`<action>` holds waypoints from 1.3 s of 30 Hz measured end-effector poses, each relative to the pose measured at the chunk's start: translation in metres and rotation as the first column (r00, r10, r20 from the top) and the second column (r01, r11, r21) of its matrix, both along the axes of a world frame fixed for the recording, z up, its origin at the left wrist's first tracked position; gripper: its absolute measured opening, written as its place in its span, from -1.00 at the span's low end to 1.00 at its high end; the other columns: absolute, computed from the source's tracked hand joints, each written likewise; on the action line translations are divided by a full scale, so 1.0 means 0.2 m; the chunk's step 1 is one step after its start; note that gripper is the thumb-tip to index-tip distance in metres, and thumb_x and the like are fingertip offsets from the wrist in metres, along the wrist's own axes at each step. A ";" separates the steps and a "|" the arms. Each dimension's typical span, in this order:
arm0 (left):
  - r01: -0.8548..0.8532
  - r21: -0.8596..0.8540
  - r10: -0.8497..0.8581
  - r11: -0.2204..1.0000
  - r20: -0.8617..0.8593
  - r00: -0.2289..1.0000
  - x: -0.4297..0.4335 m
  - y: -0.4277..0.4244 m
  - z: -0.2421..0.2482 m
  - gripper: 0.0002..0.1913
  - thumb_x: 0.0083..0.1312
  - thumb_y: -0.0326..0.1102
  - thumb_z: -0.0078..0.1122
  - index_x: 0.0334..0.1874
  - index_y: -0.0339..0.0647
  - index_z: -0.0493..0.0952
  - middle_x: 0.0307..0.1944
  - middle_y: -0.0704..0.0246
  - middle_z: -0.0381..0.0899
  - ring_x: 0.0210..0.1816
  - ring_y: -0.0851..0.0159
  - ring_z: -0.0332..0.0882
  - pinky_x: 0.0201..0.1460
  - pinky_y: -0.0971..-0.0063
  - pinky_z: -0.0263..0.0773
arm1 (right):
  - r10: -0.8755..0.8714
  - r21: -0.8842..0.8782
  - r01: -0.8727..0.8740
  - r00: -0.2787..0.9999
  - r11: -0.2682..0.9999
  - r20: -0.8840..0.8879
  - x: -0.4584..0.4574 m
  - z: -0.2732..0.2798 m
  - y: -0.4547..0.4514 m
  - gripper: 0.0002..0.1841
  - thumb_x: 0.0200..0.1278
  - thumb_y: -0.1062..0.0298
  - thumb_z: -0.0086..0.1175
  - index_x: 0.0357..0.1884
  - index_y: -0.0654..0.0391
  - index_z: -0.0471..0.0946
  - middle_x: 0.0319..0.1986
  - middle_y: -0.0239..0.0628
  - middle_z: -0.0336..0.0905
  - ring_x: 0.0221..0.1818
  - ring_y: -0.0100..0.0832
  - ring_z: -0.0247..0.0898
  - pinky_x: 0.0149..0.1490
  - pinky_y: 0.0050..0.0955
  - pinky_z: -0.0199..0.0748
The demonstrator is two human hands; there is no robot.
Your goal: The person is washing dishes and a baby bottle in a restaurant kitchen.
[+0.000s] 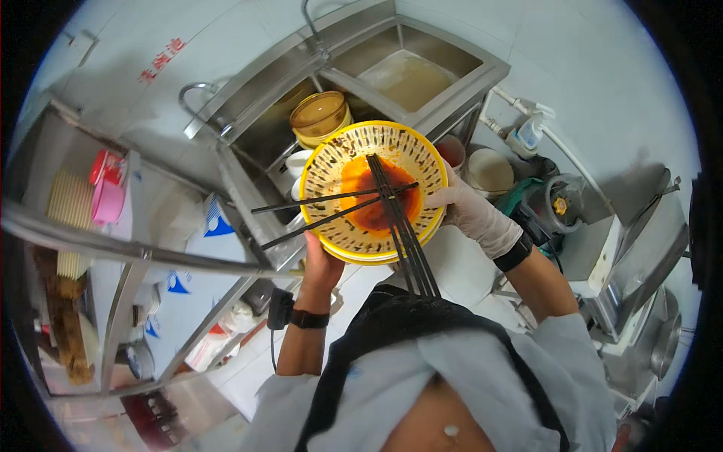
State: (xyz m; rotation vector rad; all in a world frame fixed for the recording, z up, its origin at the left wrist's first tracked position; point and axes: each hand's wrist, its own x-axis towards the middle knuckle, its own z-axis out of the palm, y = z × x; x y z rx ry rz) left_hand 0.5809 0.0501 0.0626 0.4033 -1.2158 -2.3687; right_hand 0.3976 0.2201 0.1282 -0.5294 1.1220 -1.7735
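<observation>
Both hands carry a stack of yellow-rimmed bowls (323,164) in front of my chest. My left hand (323,263), bare, grips the rim at lower left. On the right side, my right hand (460,206) in a whitish glove holds the stack with its thumb over the rim. Reddish-orange oily liquid (361,181) and dark food scraps lie in the top bowl. Several black chopsticks (404,237) rest across it, some pointing toward my apron, two sticking out to the left. The hidden fingers are under the bowls.
Ahead stands a stainless-steel double sink (415,118) with cloudy water in the right basin. Stacked bowls (321,116) and white cups (298,163) sit in the left basin, below a faucet (195,90). A metal shelf (197,260) is at left; buckets (490,169) stand at right.
</observation>
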 end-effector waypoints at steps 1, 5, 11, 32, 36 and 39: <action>0.008 0.066 -0.008 0.998 0.001 1.000 -0.09 0.00 -0.02 -0.31 0.21 0.27 -0.62 0.20 -0.11 0.10 0.16 0.30 0.19 0.15 0.18 0.18 0.19 0.28 0.12 | -0.008 0.040 0.009 1.000 0.999 -0.016 -0.07 0.00 0.00 -0.24 -0.23 0.49 -0.01 0.18 0.07 0.02 -0.05 -0.28 0.28 -0.09 -0.45 0.29 -0.10 -0.50 0.38; 0.101 0.164 -0.091 0.981 -0.067 0.994 -0.45 -0.10 -0.17 -0.37 0.25 0.21 -0.58 0.18 -0.12 0.12 0.13 0.30 0.23 0.13 0.20 0.22 0.18 0.30 0.14 | -0.056 0.184 0.079 0.991 0.980 -0.124 -0.38 -0.05 -0.04 -0.20 -0.25 0.45 -0.01 0.20 0.03 0.00 -0.06 -0.29 0.28 -0.12 -0.48 0.31 -0.19 -0.54 0.42; 0.136 0.082 -0.130 0.987 -0.077 0.989 -0.82 -0.19 -0.20 -0.54 0.30 -0.02 -0.31 0.09 -0.23 0.20 0.03 0.29 0.33 0.01 0.28 0.35 0.07 0.41 0.29 | -0.080 0.150 0.086 0.996 0.985 -0.045 -0.84 -0.19 -0.19 -0.19 -0.29 0.49 0.01 0.20 0.04 0.03 -0.12 -0.28 0.33 -0.14 -0.42 0.35 -0.17 -0.46 0.44; -0.458 0.073 0.457 0.886 0.030 0.889 -1.39 0.02 -0.23 -0.40 0.16 -0.43 0.00 0.18 -0.06 -0.09 0.01 0.27 0.24 0.02 0.30 0.27 0.09 0.41 0.21 | 0.500 0.032 -0.506 0.858 0.862 0.117 -1.73 -0.43 -0.68 -0.21 -0.32 0.49 -0.03 0.18 0.16 0.06 0.02 -0.24 0.27 0.05 -0.34 0.21 0.15 -0.44 0.15; -0.459 0.074 0.451 0.885 0.107 0.886 -1.38 0.06 -0.20 -0.32 0.15 -0.42 0.05 0.22 -0.05 -0.16 0.03 0.27 0.22 0.03 0.31 0.26 0.10 0.43 0.20 | 0.478 0.002 -0.479 0.877 0.878 0.047 -1.71 -0.43 -0.67 -0.28 -0.20 0.43 -0.02 0.17 0.16 0.10 -0.01 -0.23 0.30 0.03 -0.37 0.25 0.12 -0.43 0.19; -0.486 -0.063 0.490 0.872 0.135 0.861 -1.36 0.07 -0.15 -0.22 0.13 -0.40 0.08 0.27 -0.03 -0.25 0.09 0.24 0.16 0.06 0.28 0.23 0.13 0.44 0.17 | 0.510 0.053 -0.513 0.858 0.857 0.061 -1.70 -0.41 -0.67 -0.33 -0.05 0.33 0.01 0.17 0.16 0.06 -0.01 -0.23 0.28 0.01 -0.40 0.24 0.08 -0.43 0.23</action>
